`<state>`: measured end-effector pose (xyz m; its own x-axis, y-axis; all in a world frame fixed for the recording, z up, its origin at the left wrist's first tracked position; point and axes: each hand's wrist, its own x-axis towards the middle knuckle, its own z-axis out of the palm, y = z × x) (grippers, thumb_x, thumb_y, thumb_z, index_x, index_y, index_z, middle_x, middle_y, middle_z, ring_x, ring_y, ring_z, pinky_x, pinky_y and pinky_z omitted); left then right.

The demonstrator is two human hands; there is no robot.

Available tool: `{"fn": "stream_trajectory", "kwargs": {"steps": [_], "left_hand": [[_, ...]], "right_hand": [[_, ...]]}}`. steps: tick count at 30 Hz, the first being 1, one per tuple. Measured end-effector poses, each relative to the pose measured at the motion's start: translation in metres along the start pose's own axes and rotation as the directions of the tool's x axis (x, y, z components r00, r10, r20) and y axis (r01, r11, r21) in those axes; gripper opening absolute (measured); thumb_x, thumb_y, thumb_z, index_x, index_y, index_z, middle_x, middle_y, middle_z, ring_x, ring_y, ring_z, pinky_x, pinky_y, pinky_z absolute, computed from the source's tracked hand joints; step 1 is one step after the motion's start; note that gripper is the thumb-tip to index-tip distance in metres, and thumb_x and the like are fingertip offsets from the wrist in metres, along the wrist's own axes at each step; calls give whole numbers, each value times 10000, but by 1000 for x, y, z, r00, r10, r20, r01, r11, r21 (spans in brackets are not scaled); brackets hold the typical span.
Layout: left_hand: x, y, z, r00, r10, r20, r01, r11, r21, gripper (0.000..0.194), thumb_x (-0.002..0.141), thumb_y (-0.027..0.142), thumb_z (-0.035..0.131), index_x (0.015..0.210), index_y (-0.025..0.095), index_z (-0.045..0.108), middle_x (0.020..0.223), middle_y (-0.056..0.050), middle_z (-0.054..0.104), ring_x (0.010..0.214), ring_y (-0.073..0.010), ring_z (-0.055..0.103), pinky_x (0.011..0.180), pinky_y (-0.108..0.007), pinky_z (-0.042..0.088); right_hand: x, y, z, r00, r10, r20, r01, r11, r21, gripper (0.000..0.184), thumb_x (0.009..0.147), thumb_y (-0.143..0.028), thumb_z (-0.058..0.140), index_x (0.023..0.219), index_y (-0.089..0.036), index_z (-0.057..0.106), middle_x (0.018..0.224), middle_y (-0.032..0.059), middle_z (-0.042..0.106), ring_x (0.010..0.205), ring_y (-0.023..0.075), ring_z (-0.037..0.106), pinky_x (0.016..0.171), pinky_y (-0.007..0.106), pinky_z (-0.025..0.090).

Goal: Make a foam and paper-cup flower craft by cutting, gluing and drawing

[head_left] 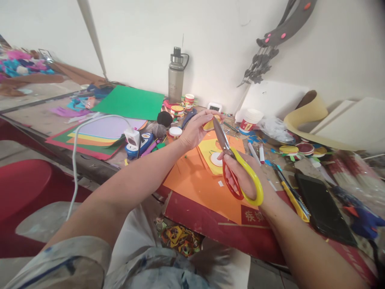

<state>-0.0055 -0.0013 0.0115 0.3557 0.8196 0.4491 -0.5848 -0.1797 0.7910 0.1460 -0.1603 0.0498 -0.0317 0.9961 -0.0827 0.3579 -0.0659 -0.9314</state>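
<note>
My left hand (195, 130) is closed on a small yellow-rimmed paper piece (208, 125), raised above the worktable; part of it is hidden by my fingers. In my right hand (237, 168) is a pair of scissors (222, 138) with one yellow and one red handle. The blades point up and away from me and look nearly closed, their tips beside the piece in my left hand. Below them lie yellow paper (209, 154) with a white disc (216, 159) and a large orange sheet (198, 188).
A yellow utility knife (293, 200) and a black phone (325, 204) lie to the right. Paper cups (251, 120) and a water bottle (176, 76) stand by the wall. On the left are a green sheet (129, 102), a power strip (140, 146) and a white cable (75, 160).
</note>
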Motion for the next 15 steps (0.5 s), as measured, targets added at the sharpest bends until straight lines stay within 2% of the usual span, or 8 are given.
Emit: {"fn": "stream_trajectory", "kwargs": {"steps": [7,11,15], "left_hand": [[-1,2,2,1000,1,-15,-1,1000,19,255,897,406,778,1001,174,762,1113,-99,810,1073,-210,742,980,-328,575],[-1,3,2,1000,-14,-12,14,1000,22,280,872,415,804,989,166,755,1110,-106,805,1091,-220,745,957,-315,575],[-2,2,2,1000,-18,-13,18,1000,25,285,878,430,810,969,166,755,1123,-108,805,1131,-227,747,946,-303,573]], "right_hand": [[-2,4,0,997,-51,-51,49,998,-47,441,876,-693,649,902,-253,629,490,-56,519,378,136,482,379,248,366],[0,5,-1,998,-42,-37,40,998,-48,420,900,-679,640,904,-260,626,483,-57,509,384,142,482,392,257,381],[5,4,-1,1000,-17,-17,16,999,-41,411,847,-670,694,863,-270,602,500,-58,502,456,173,551,458,303,500]]}}
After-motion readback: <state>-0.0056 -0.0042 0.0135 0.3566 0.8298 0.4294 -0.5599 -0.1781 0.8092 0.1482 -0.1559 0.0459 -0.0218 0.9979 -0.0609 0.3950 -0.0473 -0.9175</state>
